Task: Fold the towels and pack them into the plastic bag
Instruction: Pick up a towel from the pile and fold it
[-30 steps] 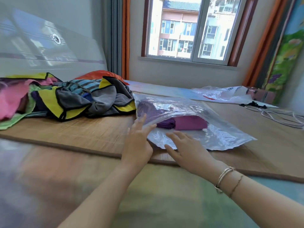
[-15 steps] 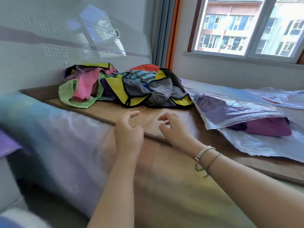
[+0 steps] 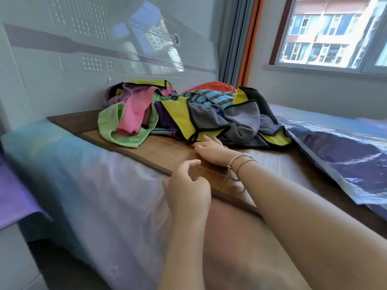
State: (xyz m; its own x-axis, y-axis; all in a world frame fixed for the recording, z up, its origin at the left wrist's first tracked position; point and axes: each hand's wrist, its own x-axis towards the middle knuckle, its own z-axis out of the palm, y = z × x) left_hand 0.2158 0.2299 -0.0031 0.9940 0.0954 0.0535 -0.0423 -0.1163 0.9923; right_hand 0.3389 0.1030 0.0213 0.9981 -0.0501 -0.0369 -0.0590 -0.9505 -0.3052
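- Risk first: the heap of towels [image 3: 188,118] at the centre of the frame is badly tangled, so pulling on one edge could well drag several out together and spill them off the near side of the mat [image 3: 163,151].
- Second worry: the plastic bag [image 3: 339,151] lies at the right edge of the frame, well apart from the heap; a folded towel may fall open on the carry across.
- The yellow towel with black trim [image 3: 178,120] sits at the front of the heap and looks like the likely pick, though a grey towel [image 3: 240,120] overlaps it and may snag.
- Right hand [image 3: 211,150] stretches forward, palm down, fingertips touching the yellow towel's black hem; fingers fairly straight, gripping nothing that I can see.
- Left hand [image 3: 188,183] hovers lower, just over the mat's near border, fingers loosely curled and empty.
- Dark cloth shows faintly inside the bag.
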